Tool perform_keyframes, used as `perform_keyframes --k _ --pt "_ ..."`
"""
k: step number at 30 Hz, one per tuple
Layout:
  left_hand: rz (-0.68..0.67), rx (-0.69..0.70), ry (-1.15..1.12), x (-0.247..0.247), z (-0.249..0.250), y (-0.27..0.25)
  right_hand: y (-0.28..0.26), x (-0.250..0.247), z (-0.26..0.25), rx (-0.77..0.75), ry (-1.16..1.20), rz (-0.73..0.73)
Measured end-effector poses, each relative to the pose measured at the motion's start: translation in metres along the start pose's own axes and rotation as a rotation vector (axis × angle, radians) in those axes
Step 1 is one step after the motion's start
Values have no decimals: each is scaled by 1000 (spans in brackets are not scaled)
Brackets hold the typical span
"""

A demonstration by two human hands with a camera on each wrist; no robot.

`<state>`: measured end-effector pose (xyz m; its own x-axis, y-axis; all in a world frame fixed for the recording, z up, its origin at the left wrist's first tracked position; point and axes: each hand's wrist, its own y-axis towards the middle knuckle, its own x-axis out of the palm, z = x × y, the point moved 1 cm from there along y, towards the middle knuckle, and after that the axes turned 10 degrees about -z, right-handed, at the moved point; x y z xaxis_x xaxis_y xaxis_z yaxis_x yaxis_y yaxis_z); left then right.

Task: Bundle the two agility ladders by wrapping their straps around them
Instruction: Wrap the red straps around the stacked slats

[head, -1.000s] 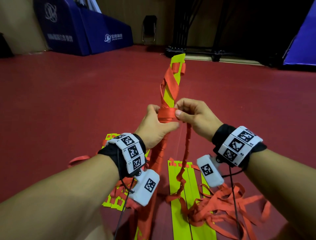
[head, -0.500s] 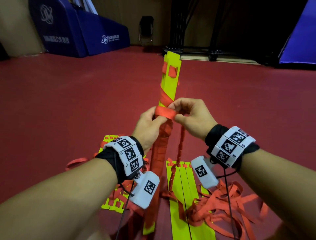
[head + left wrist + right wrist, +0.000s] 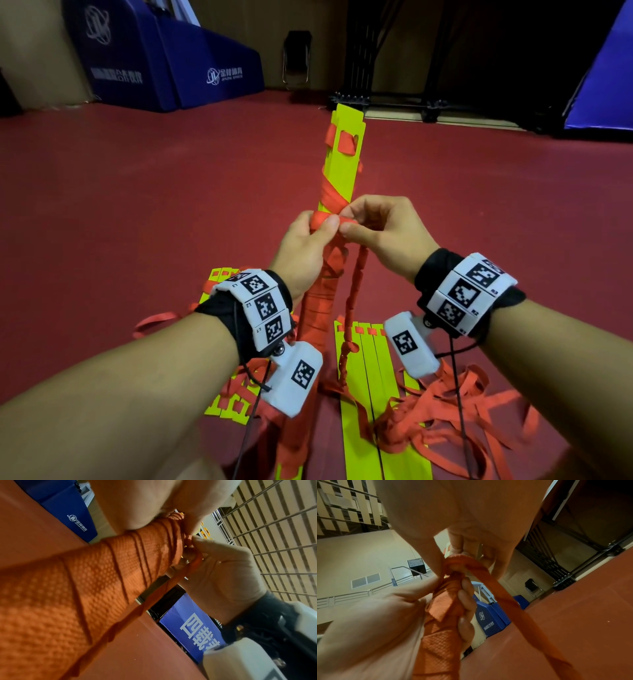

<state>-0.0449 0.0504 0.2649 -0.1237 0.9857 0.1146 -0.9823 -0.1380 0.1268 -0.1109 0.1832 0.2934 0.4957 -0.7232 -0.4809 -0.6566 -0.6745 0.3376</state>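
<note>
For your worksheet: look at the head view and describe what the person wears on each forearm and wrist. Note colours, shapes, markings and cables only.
Both forearms are bare, with no sleeves. Each wrist has a black fabric band carrying white blocks printed with black square codes: left wristband, right wristband. A white boxy camera unit, also coded, hangs under each wrist, and a thin black cable trails down from each. The left hand and right hand are ungloved.
</note>
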Motion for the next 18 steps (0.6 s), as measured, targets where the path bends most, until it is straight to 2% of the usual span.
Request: perform_keyframes --k 8,14,18 --pt "31 30 91 -1 1 0 -1 -2 0 41 -71 84" --pt "30 53 -16 -1 4 0 2 -6 -4 47 120 -48" --pt "47 83 -28 0 3 -1 3 -10 0 109 46 12"
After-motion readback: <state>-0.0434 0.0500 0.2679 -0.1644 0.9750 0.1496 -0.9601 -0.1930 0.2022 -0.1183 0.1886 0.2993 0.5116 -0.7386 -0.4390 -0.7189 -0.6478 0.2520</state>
